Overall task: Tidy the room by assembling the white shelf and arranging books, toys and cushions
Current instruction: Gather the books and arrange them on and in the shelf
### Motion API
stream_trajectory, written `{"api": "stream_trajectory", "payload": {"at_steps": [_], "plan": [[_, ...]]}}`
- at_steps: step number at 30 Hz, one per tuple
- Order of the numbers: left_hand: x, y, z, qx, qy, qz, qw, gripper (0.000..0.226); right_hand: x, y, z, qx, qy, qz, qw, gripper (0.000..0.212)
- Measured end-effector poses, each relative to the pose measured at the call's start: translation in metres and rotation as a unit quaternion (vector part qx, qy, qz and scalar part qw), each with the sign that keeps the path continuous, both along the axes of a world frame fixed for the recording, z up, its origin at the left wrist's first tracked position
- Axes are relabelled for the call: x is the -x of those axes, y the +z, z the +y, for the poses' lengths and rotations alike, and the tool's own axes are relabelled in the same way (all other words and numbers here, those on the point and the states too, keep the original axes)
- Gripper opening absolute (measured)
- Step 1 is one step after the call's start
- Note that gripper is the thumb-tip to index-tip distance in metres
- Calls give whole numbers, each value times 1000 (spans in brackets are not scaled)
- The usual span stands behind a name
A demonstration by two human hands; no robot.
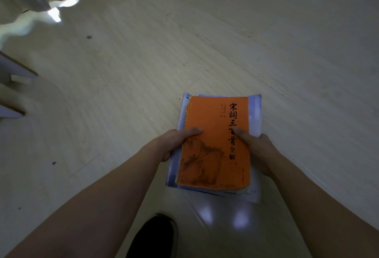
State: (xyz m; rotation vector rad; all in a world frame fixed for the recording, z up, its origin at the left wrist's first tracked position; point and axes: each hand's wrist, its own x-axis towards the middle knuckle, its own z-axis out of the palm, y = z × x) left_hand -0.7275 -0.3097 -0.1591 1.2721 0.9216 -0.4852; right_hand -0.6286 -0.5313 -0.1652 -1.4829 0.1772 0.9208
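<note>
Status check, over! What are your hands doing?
Both hands, left and right, gripping book stack, orange book on top. Floor ahead open. Shoe below.

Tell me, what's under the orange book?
Under the orange book lie pale bluish-white books, their edges poking out on the sides. The left hand and right hand hold the pile together. How many books lie underneath, and their covers, stay hidden.

Pale wood floor point(225, 32), black shoe point(155, 237)

My forearms point(114, 192) are bare to the frame's edge, no sleeves showing, and a black shoe point(153, 237) covers my foot.
</note>
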Motion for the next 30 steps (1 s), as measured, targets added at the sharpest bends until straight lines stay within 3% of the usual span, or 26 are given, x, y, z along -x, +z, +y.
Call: {"api": "stream_trajectory", "payload": {"at_steps": [6, 7, 10, 11, 16, 20, 25, 30], "plan": [[-1, 9, -3, 56, 17, -2, 998, 56, -8, 6, 0, 26, -4, 86, 996, 91], [-1, 8, -4, 62, 27, -8, 998, 56, -9, 9, 0, 21, 1, 95, 995, 85], [2, 2, -2, 87, 44, -11, 995, 69, -16, 11, -6, -3, 33, 111, 993, 39], [4, 0, -1, 98, 45, -6, 994, 75, -19, 11, -10, -7, 40, 120, 992, 34], [5, 5, 0, 122, 51, 2, 991, 67, -18, 9, -27, 10, 38, 168, 985, 46], [8, 9, -5, 122, 35, -3, 992, 67, -12, 15, -30, 8, 21, 170, 985, 40], [9, 14, -22, 72, 17, -56, 996, 56, 2, 20, -30, 3, 20, 158, 987, 39], [14, 12, -36, 45, -3, -52, 998, 55, 15, 30, -36, 34, 0, 152, 988, 50]]}}
